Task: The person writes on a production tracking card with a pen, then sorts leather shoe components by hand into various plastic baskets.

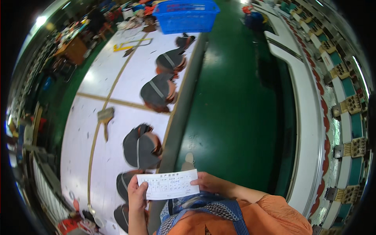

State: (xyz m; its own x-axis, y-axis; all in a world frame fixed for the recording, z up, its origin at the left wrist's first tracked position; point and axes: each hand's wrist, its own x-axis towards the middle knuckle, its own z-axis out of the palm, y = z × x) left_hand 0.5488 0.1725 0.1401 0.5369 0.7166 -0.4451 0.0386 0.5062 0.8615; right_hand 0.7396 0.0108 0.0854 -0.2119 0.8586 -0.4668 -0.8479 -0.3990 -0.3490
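Workshop floor seen from above: dark green floor (235, 102) on the right, long white worktable (129, 74) on the left crossed by tan lines. Along the table edge, a row of dark grey cap pieces (141, 147) with orange undersides, stacked in separate small piles running away toward the top. Near the far end, blue plastic basket (186, 16), apparently resting at the table's end. On the table, well apart from the piles, a brush (105, 119) with wooden handle lying flat. At far right, a white machine bench (303, 117) with a line of green and white machine heads bending along the rim. At bottom centre, white paper slip (168, 184) printed with a table of rows and boxes, held level and face up, just above an orange garment with blue patterned straps. Left hand (137, 194) closed on the slip's left end, thumb lying across the top face. Right hand (209, 182) closed on the slip's right end, fingers curled behind it. Slip between both hands, in front of the chest, clear of the table and of the cap pieces nearest to it.
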